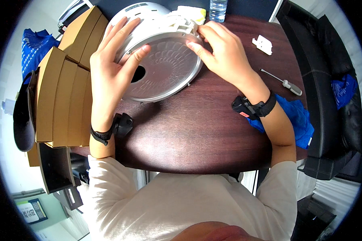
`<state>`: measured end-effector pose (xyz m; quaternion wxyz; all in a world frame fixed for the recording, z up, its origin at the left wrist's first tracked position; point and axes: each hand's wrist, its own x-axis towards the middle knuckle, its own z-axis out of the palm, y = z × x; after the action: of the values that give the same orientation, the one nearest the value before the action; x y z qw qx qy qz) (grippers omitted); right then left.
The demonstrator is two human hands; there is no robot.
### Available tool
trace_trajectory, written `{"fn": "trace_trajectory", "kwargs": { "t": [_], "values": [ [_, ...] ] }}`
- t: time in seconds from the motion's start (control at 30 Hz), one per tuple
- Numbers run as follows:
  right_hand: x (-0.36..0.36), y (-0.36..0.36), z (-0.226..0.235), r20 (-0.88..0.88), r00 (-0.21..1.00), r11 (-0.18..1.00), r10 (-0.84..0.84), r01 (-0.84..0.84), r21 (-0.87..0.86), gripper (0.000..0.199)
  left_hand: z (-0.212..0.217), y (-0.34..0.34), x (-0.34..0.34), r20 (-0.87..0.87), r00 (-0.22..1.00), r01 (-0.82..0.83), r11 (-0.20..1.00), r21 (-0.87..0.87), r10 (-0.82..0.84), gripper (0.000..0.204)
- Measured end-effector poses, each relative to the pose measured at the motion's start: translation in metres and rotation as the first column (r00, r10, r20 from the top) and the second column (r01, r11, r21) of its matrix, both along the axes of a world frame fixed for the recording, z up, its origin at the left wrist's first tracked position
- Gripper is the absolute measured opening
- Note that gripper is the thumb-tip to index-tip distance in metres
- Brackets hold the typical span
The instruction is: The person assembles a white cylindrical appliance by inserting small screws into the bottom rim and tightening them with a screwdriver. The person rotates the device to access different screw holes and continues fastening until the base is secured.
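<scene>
A round silver metal lid (171, 70) with an embossed pattern and a dark round hole near its left side stands tilted toward me. White plastic (149, 31) lies behind its upper rim. My left hand (114, 64) holds its left side, fingers stretched over the white plastic and the thumb at the metal face. At the upper right rim, my right hand (221, 50) grips by a white bracket (185, 26), its thumb against the metal edge and its fingertips partly hidden. A loose white plastic part (262, 44) and a screwdriver (283, 82) lie to the right.
Cardboard boxes (62, 96) are stacked along the left edge of the dark wooden table (189, 136). A blue cloth (295, 120) lies under my right forearm. A water bottle (218, 10) and a yellow-white cloth (199, 15) stand at the back. A black sofa (319, 92) is at right.
</scene>
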<state>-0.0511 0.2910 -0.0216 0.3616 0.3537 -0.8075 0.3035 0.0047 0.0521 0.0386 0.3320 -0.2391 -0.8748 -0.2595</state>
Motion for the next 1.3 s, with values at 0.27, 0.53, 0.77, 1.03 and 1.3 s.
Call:
{"fn": "trace_trajectory", "kwargs": {
  "t": [0.27,0.53,0.77,1.03,1.3],
  "values": [
    [-0.005,0.009,0.010,-0.129,0.988,0.996,-0.084,0.083,-0.013,0.034,-0.025,0.001,-0.024,-0.052,0.997,0.065,0.987,0.148,-0.058,0.048],
    [0.002,0.005,0.013,-0.164,0.983,0.997,-0.079,0.081,0.006,0.035,-0.016,0.003,-0.015,-0.021,0.999,0.044,0.997,0.071,-0.042,0.059],
    [0.011,0.000,0.013,-0.149,0.987,0.997,-0.065,0.070,0.028,0.037,-0.018,0.007,-0.008,0.011,0.999,-0.046,0.998,0.051,0.045,0.068],
    [0.012,-0.004,0.011,-0.163,0.985,0.998,-0.060,0.065,0.024,0.040,-0.015,0.010,-0.002,0.006,0.993,-0.116,0.992,-0.044,0.117,0.062],
    [0.013,-0.008,0.008,-0.162,0.985,0.997,-0.064,0.070,0.032,0.043,-0.010,0.007,0.006,0.062,0.982,-0.169,0.981,-0.097,0.176,0.060]
  ]
}}
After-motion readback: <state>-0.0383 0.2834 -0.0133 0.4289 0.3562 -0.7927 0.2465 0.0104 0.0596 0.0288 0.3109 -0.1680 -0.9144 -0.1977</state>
